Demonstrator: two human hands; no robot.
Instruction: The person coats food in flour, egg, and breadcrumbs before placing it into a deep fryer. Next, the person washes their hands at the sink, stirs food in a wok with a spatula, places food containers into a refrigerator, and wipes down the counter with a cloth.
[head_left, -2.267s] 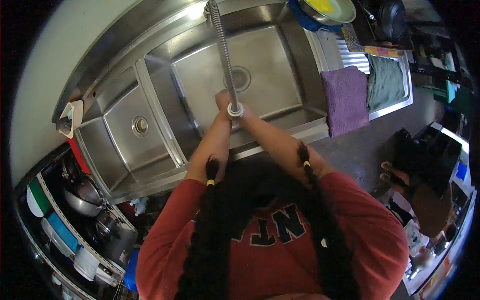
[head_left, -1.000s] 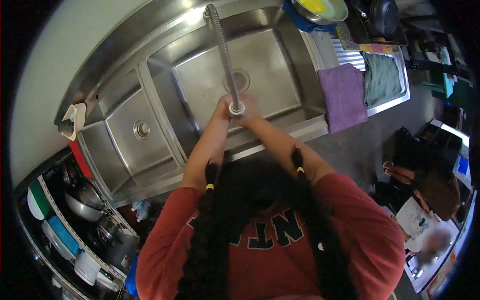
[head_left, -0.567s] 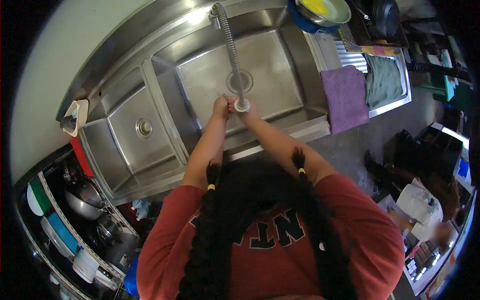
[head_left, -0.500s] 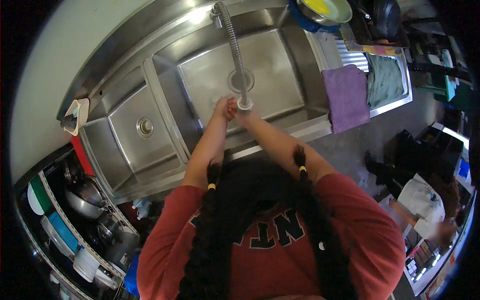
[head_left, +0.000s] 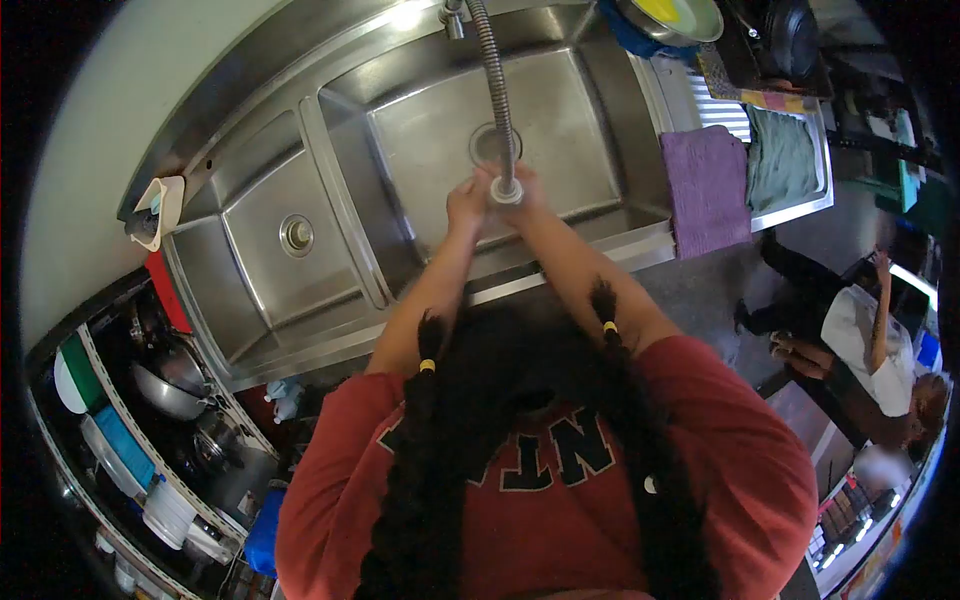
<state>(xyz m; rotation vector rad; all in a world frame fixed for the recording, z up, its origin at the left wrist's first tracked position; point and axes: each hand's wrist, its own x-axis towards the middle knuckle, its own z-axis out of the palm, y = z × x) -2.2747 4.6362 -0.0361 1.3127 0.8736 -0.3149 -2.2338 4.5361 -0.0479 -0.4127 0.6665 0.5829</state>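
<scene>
Spring-hose faucet [head_left: 494, 80], one: nozzle end over large steel basin [head_left: 425, 140]. Left hand [head_left: 466, 206], right hand [head_left: 529, 190]: close together at the nozzle, right partly hidden behind it; no held object visible, finger closure cannot be told. Step, judged: hand rinsing. Next move, judged: calls for palms turned beneath nozzle. Beyond: drain [head_left: 492, 143]; purple towel [head_left: 706, 190]; green towel [head_left: 782, 155], adjoining.

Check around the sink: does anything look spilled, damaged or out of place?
Nothing looks plainly spilled or damaged. The purple cloth right of the large basin looks slightly askew: its near end overhangs the steel edge, unlike the green cloth beside it.
</scene>
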